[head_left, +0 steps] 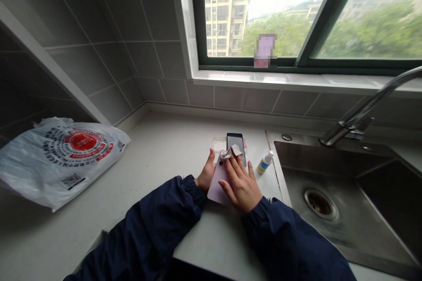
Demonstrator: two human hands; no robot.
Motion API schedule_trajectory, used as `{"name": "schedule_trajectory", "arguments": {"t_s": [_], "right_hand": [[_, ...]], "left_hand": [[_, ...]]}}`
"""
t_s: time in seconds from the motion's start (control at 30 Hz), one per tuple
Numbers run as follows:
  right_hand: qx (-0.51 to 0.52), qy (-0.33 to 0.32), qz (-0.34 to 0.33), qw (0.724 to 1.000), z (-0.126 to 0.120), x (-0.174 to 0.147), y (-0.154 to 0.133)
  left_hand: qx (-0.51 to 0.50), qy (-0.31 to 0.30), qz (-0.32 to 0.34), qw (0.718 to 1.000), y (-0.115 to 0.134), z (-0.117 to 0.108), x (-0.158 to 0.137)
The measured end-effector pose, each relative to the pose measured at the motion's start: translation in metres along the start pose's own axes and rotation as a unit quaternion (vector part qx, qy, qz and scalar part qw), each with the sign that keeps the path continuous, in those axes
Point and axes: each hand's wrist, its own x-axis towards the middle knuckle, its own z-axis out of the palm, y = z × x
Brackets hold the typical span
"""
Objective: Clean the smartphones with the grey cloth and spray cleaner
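Note:
A pale purple phone (216, 191), its back facing up, rests in my left hand (206, 173), whose thumb points up along the phone's left side. My right hand (242, 184) presses a small light cloth (235, 150) against the upper part of the phone's back with its fingertips. Just beyond lies a second phone (234, 139) with a dark frame and a grey screen, partly covered by the cloth and my fingers. A clear phone case (218, 144) sits beside and partly under it. To the right of my right hand stands a small white spray bottle (264, 162) with a blue and yellow label.
On the counter (165, 153) at left lies a white plastic bag (42, 158) with red and black print. A steel sink (329, 232) with a chrome faucet (343, 129) is at right. Behind are a tiled wall and a window with a sill (231, 77).

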Motion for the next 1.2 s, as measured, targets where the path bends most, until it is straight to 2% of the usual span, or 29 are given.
{"name": "schedule_trajectory", "arguments": {"t_s": [0.1, 0.2, 0.37, 0.63, 0.73, 0.83, 1.03, 1.2], "right_hand": [[0.006, 0.009, 0.003, 1.000, -0.003, 0.002, 0.006], [0.018, 0.005, -0.011, 1.000, -0.005, 0.002, 0.006], [0.076, -0.004, -0.066, 0.995, -0.009, 0.000, -0.007], [0.154, 0.045, -0.137, 0.978, -0.009, -0.001, -0.017], [0.168, 0.051, -0.143, 0.974, -0.009, 0.000, -0.017], [0.169, 0.040, -0.125, 0.977, -0.011, -0.001, -0.016], [0.094, -0.002, -0.067, 0.993, -0.009, -0.001, -0.012], [0.052, 0.011, -0.027, 0.998, -0.003, -0.001, -0.003]], "left_hand": [[-0.001, -0.019, -0.009, 1.000, 0.000, 0.001, -0.001], [-0.014, 0.001, 0.012, 1.000, 0.002, 0.001, -0.001], [-0.056, 0.074, 0.069, 0.993, 0.008, 0.003, 0.000], [-0.048, 0.230, 0.113, 0.966, 0.024, -0.001, -0.002], [-0.047, 0.250, 0.119, 0.960, 0.026, -0.002, -0.003], [-0.055, 0.218, 0.102, 0.969, 0.026, -0.002, -0.003], [-0.049, 0.058, 0.051, 0.996, 0.014, -0.001, -0.001], [-0.006, 0.017, 0.006, 1.000, 0.004, 0.001, -0.001]]}}
